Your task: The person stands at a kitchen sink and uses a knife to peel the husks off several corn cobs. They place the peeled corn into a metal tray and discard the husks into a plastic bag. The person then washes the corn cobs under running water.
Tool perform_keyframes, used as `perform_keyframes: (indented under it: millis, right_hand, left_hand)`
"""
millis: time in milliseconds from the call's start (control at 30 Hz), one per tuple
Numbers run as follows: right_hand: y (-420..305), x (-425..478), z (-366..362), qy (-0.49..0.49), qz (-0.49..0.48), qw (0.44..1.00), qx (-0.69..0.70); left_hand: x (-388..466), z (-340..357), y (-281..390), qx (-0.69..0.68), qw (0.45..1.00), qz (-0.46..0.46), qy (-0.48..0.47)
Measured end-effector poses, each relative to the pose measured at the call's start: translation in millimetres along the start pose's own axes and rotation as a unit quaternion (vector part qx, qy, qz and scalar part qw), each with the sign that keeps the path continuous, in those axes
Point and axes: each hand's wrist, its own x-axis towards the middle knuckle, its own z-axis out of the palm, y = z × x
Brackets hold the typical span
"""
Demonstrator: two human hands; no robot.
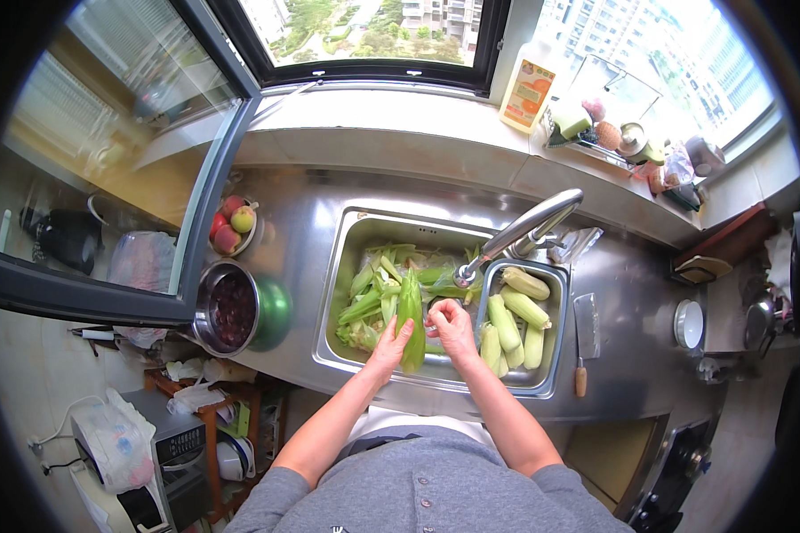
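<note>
My left hand (392, 346) grips an ear of corn in its green husk (411, 320), upright over the stainless steel sink (337, 266). Just right of it is my right hand (452, 325), its fingers curled with thumb and fingertips close together; whether something thin is between them I cannot tell. Loose corn husks (367, 303) lie in the sink's left part, under and behind the held ear. Several ears of corn (503, 320), pale green and mostly stripped, fill the small basin (562, 333) on the right.
A curved faucet (527, 216) reaches over the sink. On the counter, a cleaver (587, 330) lies to the right, with a white bowl (689, 324) farther off. At left stand a bowl of peaches (235, 226) and a steel pot of dark red fruit (230, 310), near the open window sash (207, 200).
</note>
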Motion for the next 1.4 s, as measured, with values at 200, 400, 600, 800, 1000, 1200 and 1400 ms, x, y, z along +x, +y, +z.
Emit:
perform_keyframes:
  millis: [200,400,600,800,1000,1200,1400]
  right_hand:
    - [-12,-2,3,-0.003,-0.09,0.96,-0.265]
    - [-11,3,-1,-0.015,-0.003,0.995,-0.096]
    - [-12,4,-3,-0.04,0.009,0.996,-0.074]
    - [-22,2,-6,-0.033,0.095,0.995,0.025]
    - [-26,5,-19,-0.068,0.088,0.993,-0.027]
    - [-24,6,-14,-0.068,-0.012,0.991,-0.118]
    - [-33,5,-6,-0.053,0.004,0.998,-0.041]
  left_hand:
    - [-1,-4,-14,0.11,0.988,0.11,-0.021]
    - [-4,0,-10,0.202,0.967,0.154,-0.005]
    - [-1,-3,-10,0.107,0.988,0.111,0.012]
    - [-11,-3,5,-0.077,0.994,-0.039,-0.066]
    - [-13,-9,1,-0.055,0.993,-0.066,-0.078]
    - [-13,10,-3,-0.089,0.994,-0.028,-0.063]
    - [-5,8,1,-0.09,0.994,-0.002,-0.061]
